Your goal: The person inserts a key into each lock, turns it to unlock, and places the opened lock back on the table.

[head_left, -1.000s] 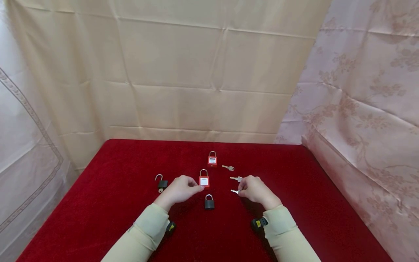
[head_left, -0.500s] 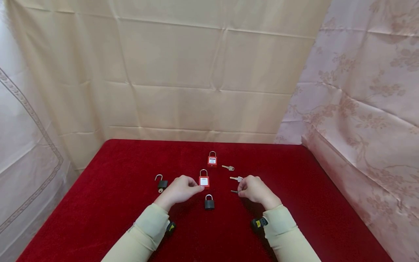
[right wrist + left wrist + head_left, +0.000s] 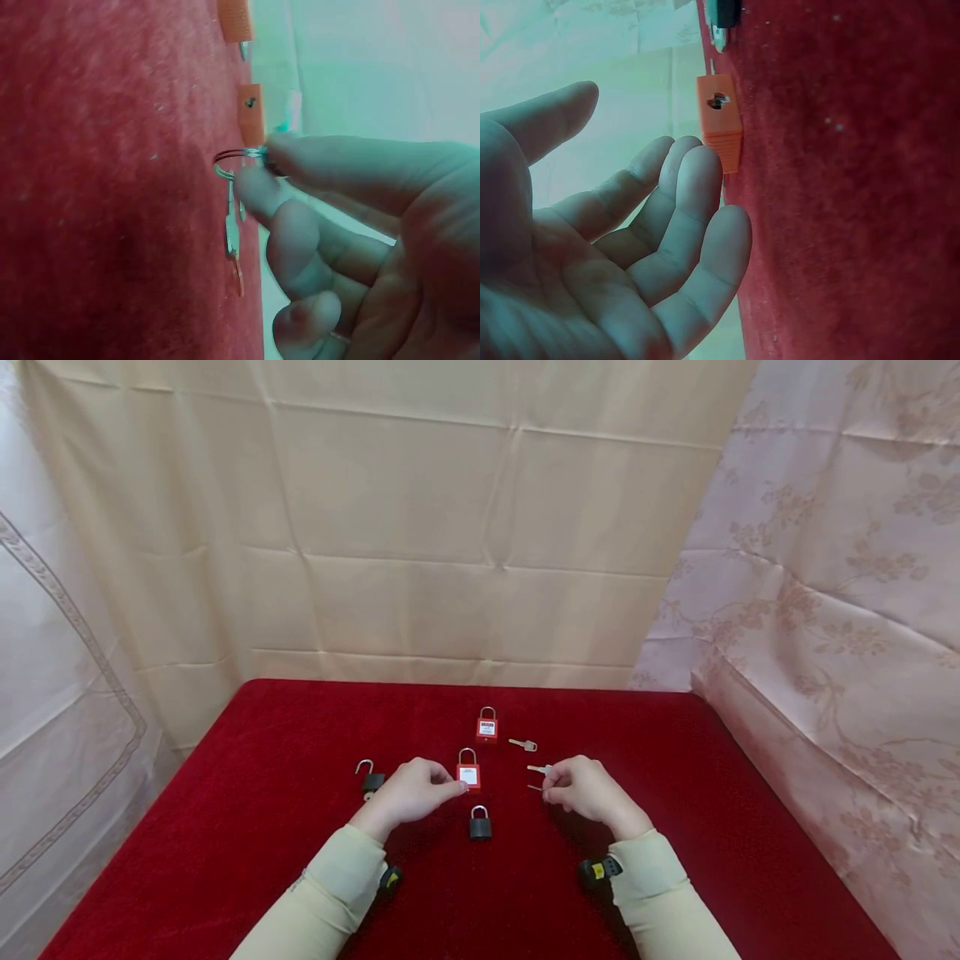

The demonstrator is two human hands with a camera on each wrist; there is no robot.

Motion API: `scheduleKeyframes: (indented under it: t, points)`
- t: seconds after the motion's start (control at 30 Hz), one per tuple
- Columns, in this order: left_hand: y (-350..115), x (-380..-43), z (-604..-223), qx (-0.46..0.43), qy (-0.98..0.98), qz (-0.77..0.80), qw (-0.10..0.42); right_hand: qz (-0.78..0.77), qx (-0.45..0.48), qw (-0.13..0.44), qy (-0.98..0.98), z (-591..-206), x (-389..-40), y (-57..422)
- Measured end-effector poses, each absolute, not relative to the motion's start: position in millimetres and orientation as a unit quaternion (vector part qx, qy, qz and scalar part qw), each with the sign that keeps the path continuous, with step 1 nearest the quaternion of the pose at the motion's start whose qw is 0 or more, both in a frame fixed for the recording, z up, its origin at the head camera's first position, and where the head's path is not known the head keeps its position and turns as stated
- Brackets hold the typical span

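Note:
In the head view my left hand (image 3: 416, 792) is beside the nearer red padlock (image 3: 468, 775), thumb overlapping its lower edge. From the left wrist, the fingers (image 3: 700, 184) are gently bent, the thumb stands apart, and the padlock's keyhole end shows just beyond them. My right hand (image 3: 588, 792) pinches a small key (image 3: 534, 787) between thumb and index finger, its thin end pointing left. A wire ring (image 3: 225, 161) projects from these fingertips in the right wrist view. Close by, another key (image 3: 537, 769) lies partly behind the right hand.
A second red padlock (image 3: 487, 728) and a loose key (image 3: 523, 745) lie farther back. Toward the front is a black padlock (image 3: 480, 829); at left, a black padlock with its shackle open (image 3: 373, 782). Red cloth (image 3: 285, 743) covers the table, with curtains (image 3: 450, 527) behind.
My right hand has shifted slightly forward with the key, which turned from its flat side to a thin edge. My left hand has hardly moved.

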State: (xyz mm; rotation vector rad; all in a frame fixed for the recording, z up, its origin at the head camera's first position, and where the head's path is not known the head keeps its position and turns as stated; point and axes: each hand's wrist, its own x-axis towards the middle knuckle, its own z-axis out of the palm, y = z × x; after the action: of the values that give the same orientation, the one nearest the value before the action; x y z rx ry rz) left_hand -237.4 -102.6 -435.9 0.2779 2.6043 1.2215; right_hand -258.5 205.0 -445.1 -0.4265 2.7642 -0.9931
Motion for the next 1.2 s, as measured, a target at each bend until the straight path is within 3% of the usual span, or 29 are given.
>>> scheduleKeyframes:
  t: [0.63, 1.2]
  points:
    - [-106.7, -229.4, -406.1, 0.111, 0.894, 0.429, 0.074, -0.553, -0.167, 0.040, 0.816, -412.8, -251.9, 203.7]
    - [-106.7, -225.8, -399.6, 0.111, 0.891, 0.433, 0.077, -0.565, -0.178, 0.035, 0.805, -403.4, -245.4, 197.5]
